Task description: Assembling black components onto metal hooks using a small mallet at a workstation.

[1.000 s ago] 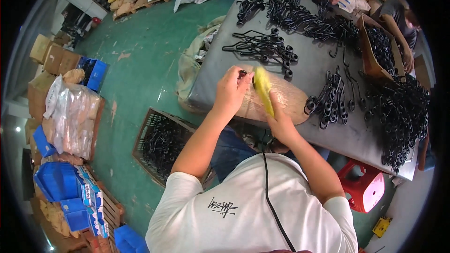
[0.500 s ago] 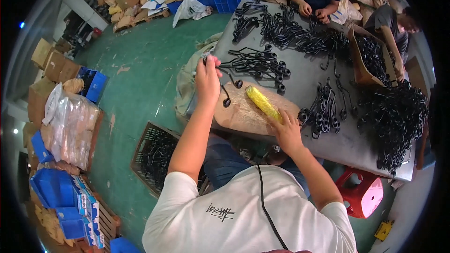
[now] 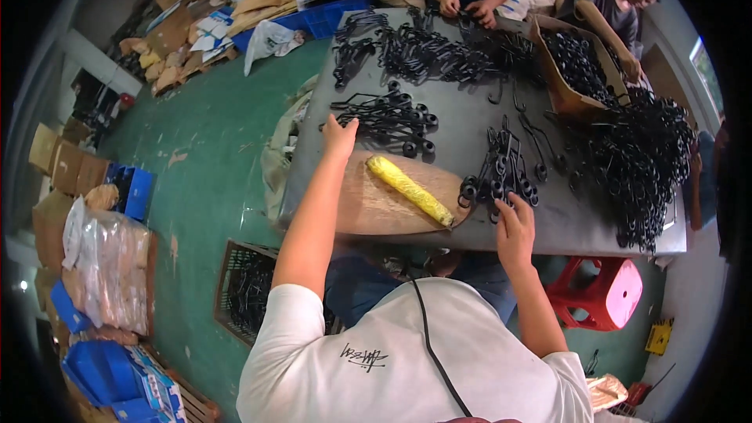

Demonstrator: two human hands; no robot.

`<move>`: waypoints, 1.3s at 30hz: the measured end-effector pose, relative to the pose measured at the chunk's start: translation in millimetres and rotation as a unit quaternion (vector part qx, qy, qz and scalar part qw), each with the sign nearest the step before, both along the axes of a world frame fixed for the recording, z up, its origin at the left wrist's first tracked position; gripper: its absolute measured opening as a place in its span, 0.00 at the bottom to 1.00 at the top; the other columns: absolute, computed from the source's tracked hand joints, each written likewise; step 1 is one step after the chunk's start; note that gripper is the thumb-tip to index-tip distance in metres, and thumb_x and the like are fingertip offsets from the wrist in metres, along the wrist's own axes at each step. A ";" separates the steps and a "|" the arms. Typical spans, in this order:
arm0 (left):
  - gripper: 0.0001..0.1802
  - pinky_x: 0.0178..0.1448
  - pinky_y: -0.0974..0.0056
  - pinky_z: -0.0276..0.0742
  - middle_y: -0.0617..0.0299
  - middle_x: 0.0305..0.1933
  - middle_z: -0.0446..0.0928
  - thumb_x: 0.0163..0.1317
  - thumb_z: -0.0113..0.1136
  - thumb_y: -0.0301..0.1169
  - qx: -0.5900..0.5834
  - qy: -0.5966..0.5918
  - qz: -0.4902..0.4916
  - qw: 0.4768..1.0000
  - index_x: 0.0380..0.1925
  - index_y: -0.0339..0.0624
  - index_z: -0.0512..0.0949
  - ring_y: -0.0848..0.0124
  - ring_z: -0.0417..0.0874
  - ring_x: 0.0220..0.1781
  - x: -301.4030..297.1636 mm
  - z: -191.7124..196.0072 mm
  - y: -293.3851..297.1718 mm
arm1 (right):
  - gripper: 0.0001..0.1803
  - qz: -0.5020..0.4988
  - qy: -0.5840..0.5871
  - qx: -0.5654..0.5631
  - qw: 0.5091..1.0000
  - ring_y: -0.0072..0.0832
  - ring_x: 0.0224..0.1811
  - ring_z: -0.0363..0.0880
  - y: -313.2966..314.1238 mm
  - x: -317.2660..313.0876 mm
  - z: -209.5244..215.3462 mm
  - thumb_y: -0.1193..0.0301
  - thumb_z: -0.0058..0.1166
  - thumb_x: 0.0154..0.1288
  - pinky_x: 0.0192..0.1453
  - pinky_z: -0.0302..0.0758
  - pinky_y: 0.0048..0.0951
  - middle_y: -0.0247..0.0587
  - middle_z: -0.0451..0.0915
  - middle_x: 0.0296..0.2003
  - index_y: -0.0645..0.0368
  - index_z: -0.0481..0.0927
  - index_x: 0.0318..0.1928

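2 hands well apart: left hand (image 3: 339, 139) at the left end of the crosswise black hook bundle (image 3: 392, 117), grip unclear; right hand (image 3: 515, 231), loosely spread, at the near end of the away-pointing black hook cluster (image 3: 500, 164); yellow-wrapped bar (image 3: 409, 190) slants between.

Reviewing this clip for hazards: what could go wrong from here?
The right hand is at a jumbled pile of black hooked pieces; lifting one might drag its neighbours along. The yellow-wrapped bar lies unheld on the wooden board between that hand and the left hand, so a careless sweep could knock it away. The big black heap lies close to the right edge of the table, so pieces might slip off.
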State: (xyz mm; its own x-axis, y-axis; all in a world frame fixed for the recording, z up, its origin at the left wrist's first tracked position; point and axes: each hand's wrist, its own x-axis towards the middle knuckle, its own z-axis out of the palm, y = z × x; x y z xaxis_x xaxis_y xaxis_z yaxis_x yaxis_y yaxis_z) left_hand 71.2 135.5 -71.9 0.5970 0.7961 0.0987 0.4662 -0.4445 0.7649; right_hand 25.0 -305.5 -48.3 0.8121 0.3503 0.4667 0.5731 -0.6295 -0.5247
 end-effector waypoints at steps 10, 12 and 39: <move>0.37 0.52 0.54 0.76 0.55 0.45 0.78 0.62 0.64 0.42 0.049 0.090 -0.272 0.957 0.70 0.51 0.65 0.56 0.80 0.48 -21.7 26.0 -73.0 | 0.23 -0.193 0.025 0.003 0.981 0.47 0.59 0.73 -42.2 102.9 -17.8 0.70 0.57 0.65 0.63 0.70 0.43 0.50 0.76 0.55 0.57 0.76 0.61; 0.37 0.54 0.54 0.76 0.53 0.47 0.77 0.62 0.64 0.43 0.090 0.112 -0.268 0.952 0.71 0.50 0.65 0.55 0.80 0.49 -15.1 19.2 -73.0 | 0.26 -0.206 0.027 -0.020 0.978 0.47 0.60 0.73 -40.5 128.7 -22.0 0.67 0.58 0.65 0.63 0.70 0.43 0.49 0.76 0.56 0.56 0.74 0.63; 0.24 0.30 0.77 0.59 0.64 0.34 0.82 0.77 0.45 0.48 -0.274 -0.230 -0.189 0.914 0.48 0.38 0.80 0.85 0.65 0.26 -110.9 107.6 -127.0 | 0.35 0.219 -0.065 -0.009 0.974 0.42 0.50 0.71 98.5 -14.1 24.6 0.58 0.63 0.60 0.55 0.70 0.43 0.45 0.73 0.47 0.60 0.69 0.65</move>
State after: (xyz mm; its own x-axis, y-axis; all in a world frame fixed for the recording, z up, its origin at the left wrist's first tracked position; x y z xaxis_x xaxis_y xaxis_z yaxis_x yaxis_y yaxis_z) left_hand -39.7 8.5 35.7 0.8357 0.5461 0.0575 -0.0696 0.0015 0.9976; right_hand 11.0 -207.0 -23.8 0.5184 0.6583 0.5459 0.8488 -0.3185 -0.4220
